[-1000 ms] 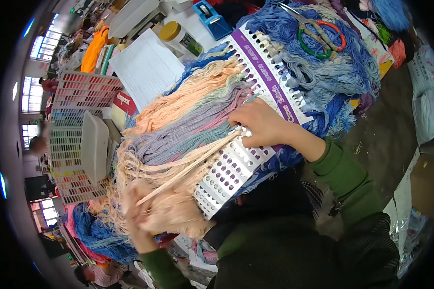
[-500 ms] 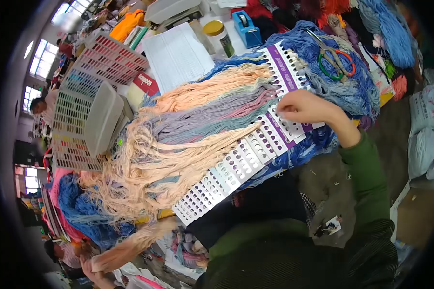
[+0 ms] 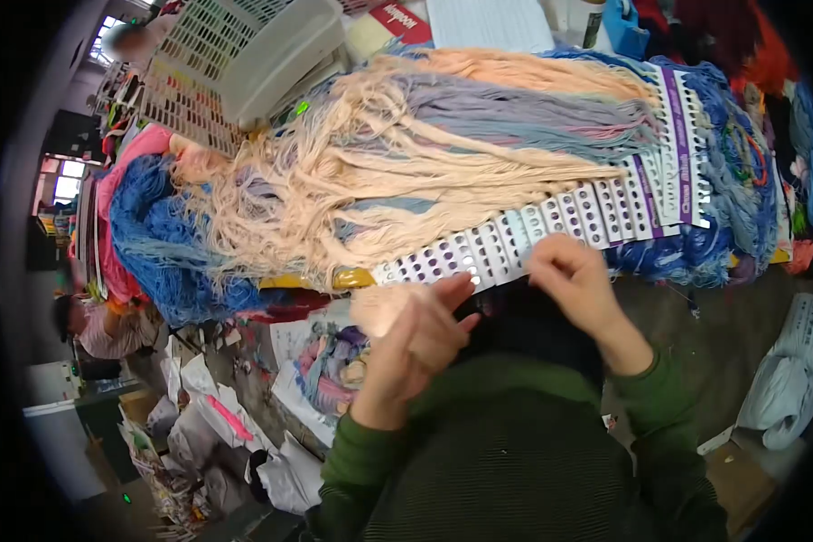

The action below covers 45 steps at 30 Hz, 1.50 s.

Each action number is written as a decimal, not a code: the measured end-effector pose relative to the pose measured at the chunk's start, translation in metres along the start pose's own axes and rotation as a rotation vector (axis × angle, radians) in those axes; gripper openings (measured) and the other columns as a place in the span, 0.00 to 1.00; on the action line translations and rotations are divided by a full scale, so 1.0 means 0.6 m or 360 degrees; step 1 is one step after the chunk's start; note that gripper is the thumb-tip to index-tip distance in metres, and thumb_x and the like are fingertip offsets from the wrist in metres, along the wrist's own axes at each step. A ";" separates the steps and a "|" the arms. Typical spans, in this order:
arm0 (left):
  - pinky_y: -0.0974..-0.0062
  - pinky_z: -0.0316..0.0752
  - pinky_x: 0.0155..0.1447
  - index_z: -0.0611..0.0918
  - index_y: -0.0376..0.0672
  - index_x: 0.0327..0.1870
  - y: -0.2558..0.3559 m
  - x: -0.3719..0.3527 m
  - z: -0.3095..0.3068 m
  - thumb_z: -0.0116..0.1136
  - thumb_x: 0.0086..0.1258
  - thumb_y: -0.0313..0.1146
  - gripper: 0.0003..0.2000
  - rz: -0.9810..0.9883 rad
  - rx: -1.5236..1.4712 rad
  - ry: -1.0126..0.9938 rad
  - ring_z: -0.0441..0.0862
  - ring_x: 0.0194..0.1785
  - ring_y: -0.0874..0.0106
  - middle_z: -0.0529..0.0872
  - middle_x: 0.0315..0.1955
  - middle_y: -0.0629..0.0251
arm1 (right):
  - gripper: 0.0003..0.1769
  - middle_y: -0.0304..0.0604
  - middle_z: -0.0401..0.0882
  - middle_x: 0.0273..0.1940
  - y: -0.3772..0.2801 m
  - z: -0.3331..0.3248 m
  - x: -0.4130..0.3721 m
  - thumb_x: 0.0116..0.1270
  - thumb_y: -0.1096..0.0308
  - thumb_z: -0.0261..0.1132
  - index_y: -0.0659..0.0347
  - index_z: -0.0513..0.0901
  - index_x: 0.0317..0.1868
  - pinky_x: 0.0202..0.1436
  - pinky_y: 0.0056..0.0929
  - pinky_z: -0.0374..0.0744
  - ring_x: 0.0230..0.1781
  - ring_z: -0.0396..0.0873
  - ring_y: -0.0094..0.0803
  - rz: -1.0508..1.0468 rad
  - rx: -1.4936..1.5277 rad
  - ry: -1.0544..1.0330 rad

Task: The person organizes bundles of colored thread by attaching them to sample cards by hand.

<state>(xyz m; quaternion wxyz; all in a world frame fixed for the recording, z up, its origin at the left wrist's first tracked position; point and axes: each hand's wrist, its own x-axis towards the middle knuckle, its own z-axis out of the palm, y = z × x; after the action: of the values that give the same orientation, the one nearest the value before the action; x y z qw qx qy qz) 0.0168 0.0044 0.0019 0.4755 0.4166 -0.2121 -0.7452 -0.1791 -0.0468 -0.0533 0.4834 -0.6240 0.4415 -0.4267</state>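
My left hand (image 3: pixel 415 348), smeared by motion, holds a pale peach thread bundle (image 3: pixel 378 309) just below the table edge. To its right, my right hand (image 3: pixel 576 282) has its fingers curled together at the lower edge of the white punched cards (image 3: pixel 596 214); whether a thread lies between the fingertips I cannot make out. These overlapping cards have rows of holes and purple printed strips. Cream thread (image 3: pixel 479 173) is fastened along them and fans out leftward into loose tangled ends. Grey-lilac threads (image 3: pixel 515 104) and orange-peach threads (image 3: pixel 551 70) lie behind.
Blue yarn (image 3: pixel 167 244) hangs at the table's left end. A translucent plastic bin (image 3: pixel 280 59) and colour-chart grids (image 3: pixel 185 99) stand behind it. A blue tape dispenser (image 3: pixel 625 29) sits at the back. White bags (image 3: pixel 786 370) lie on the floor at right. Another person (image 3: pixel 108 330) is at far left.
My left hand has come up and right from the lower left with the peach bundle. My right hand has moved down from the purple strip to the cards' lower edge. The view has turned.
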 end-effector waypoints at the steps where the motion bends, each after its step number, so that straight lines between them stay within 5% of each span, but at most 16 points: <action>1: 0.63 0.60 0.57 0.60 0.31 0.56 -0.005 0.001 -0.001 0.33 0.65 0.49 0.28 -0.0040 -0.0011 -0.0051 0.64 0.55 0.64 0.65 0.53 0.53 | 0.03 0.37 0.71 0.24 -0.022 0.030 -0.011 0.54 0.74 0.57 0.66 0.76 0.28 0.22 0.14 0.66 0.22 0.70 0.18 0.0314 0.0446 -0.0121; 4: 0.71 0.61 0.56 0.58 0.34 0.58 -0.017 0.004 -0.009 0.30 0.66 0.49 0.28 -0.0140 -0.0093 -0.0247 0.62 0.57 0.67 0.64 0.54 0.54 | 0.07 0.38 0.74 0.24 -0.058 0.076 -0.020 0.56 0.74 0.57 0.69 0.77 0.32 0.21 0.13 0.67 0.20 0.71 0.18 0.0793 0.1016 -0.0488; 6: 0.72 0.60 0.56 0.58 0.34 0.58 -0.020 0.001 -0.015 0.29 0.66 0.50 0.28 -0.0137 -0.0188 -0.0368 0.65 0.54 0.69 0.65 0.53 0.55 | 0.07 0.39 0.75 0.23 -0.052 0.080 -0.024 0.56 0.75 0.56 0.70 0.77 0.32 0.20 0.14 0.68 0.19 0.71 0.19 0.0780 0.1166 -0.0432; 9: 0.76 0.64 0.51 0.60 0.33 0.58 -0.008 -0.009 0.000 0.34 0.67 0.45 0.25 -0.0123 -0.0416 -0.0062 0.69 0.45 0.73 0.71 0.46 0.58 | 0.06 0.40 0.75 0.22 -0.046 0.071 -0.022 0.55 0.76 0.56 0.70 0.78 0.32 0.18 0.14 0.67 0.17 0.71 0.19 0.0794 0.1268 -0.0403; 11: 0.76 0.64 0.50 0.62 0.33 0.56 -0.017 -0.006 -0.003 0.37 0.67 0.40 0.22 -0.0074 0.0258 -0.0138 0.70 0.42 0.75 0.72 0.42 0.60 | 0.06 0.41 0.75 0.20 -0.044 0.071 -0.025 0.54 0.77 0.57 0.71 0.78 0.31 0.16 0.13 0.67 0.15 0.71 0.19 0.0773 0.1199 -0.0345; 13: 0.85 0.66 0.42 0.66 0.32 0.53 -0.030 -0.002 0.004 0.41 0.66 0.32 0.17 -0.0052 0.0197 -0.0033 0.69 0.35 0.82 0.75 0.35 0.65 | 0.05 0.40 0.74 0.19 -0.052 0.067 -0.029 0.54 0.77 0.57 0.71 0.78 0.30 0.16 0.13 0.66 0.15 0.70 0.19 0.0782 0.1141 -0.0289; 16: 0.87 0.66 0.41 0.66 0.32 0.53 -0.029 0.001 -0.010 0.41 0.66 0.33 0.17 -0.0085 0.0093 -0.0097 0.70 0.35 0.82 0.75 0.35 0.65 | 0.05 0.40 0.74 0.17 -0.048 0.074 -0.042 0.54 0.77 0.57 0.71 0.78 0.29 0.15 0.13 0.65 0.14 0.69 0.18 0.0860 0.1128 -0.0306; 26: 0.70 0.59 0.58 0.63 0.32 0.55 -0.048 0.005 -0.032 0.38 0.66 0.35 0.20 -0.0248 -0.0312 -0.0289 0.66 0.53 0.70 0.66 0.52 0.53 | 0.04 0.37 0.71 0.15 -0.047 0.069 -0.043 0.54 0.78 0.57 0.69 0.77 0.28 0.15 0.12 0.61 0.12 0.64 0.16 0.0891 0.1251 -0.0247; 45: 0.74 0.66 0.54 0.69 0.28 0.49 -0.051 0.001 -0.027 0.45 0.63 0.29 0.16 -0.0263 -0.0365 -0.0150 0.71 0.49 0.70 0.72 0.47 0.54 | 0.04 0.38 0.75 0.24 -0.051 0.063 -0.051 0.55 0.75 0.57 0.67 0.76 0.31 0.23 0.14 0.65 0.19 0.65 0.16 0.1006 0.1482 -0.0341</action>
<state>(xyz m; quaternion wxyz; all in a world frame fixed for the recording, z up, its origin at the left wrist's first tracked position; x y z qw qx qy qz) 0.0139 0.0192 -0.0294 0.4466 0.3400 -0.1127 -0.8199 -0.1459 -0.0043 -0.0331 0.8535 -0.2227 0.3205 -0.3454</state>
